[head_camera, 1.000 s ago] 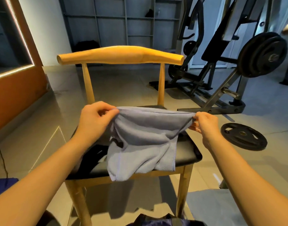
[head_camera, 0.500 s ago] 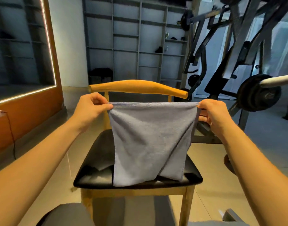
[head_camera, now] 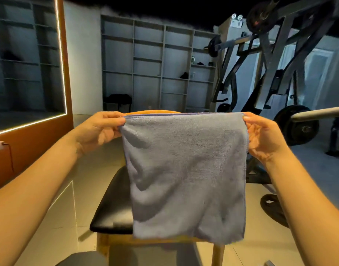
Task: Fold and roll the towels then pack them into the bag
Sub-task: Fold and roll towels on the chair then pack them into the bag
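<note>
A grey-blue towel hangs flat and stretched in front of me, held up by its two top corners. My left hand pinches the top left corner. My right hand pinches the top right corner. The towel's lower edge hangs just past the front of the wooden chair's black seat. Most of the seat and the chair's backrest are hidden behind the cloth. No bag is in view.
Behind the towel stands the wooden chair. A weight machine with a loaded barbell plate stands at the right, and a loose weight plate lies on the floor. Grey shelves line the back wall.
Both hands have lifted the towel from the seat and pulled it out, so it now hangs flat and higher. My view has tilted upward.
</note>
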### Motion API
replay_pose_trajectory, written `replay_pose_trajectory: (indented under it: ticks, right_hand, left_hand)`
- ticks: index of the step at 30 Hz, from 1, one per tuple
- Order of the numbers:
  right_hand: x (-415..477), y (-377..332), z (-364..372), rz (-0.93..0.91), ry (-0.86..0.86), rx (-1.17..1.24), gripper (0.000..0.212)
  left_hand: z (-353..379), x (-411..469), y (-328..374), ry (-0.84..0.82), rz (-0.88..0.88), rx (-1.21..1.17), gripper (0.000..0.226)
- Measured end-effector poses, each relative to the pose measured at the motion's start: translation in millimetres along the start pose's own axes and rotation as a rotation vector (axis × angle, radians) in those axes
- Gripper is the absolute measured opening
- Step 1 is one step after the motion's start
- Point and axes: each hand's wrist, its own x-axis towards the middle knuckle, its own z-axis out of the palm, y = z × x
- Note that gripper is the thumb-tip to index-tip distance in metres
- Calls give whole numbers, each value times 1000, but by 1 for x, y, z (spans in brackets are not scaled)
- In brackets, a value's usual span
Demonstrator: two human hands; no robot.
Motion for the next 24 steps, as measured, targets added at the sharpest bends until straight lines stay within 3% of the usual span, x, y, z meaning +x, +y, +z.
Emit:
replay_pose_trajectory:
  ticks: [4,7,10,17,24]
  right_hand:
    - [35,28,-8,135,135,-132,34]
    - [66,74,-14,256,276,-393,21]
    - [88,127,-23,352,264,-593,10]
    - [143,236,-51,502,298,-852,3]
    - [182,302,-66,641,302,-942,11]
  left_hand:
    - [-12,31,-26,34,-93,36,32]
    - [-26,64,-73,166,-206,453,18]
    - [-35,89,-131,146,-268,728,7]
    - [-48,140,-250,147,-351,972,11]
    - [-60,181,-308,96,-393,1067,10]
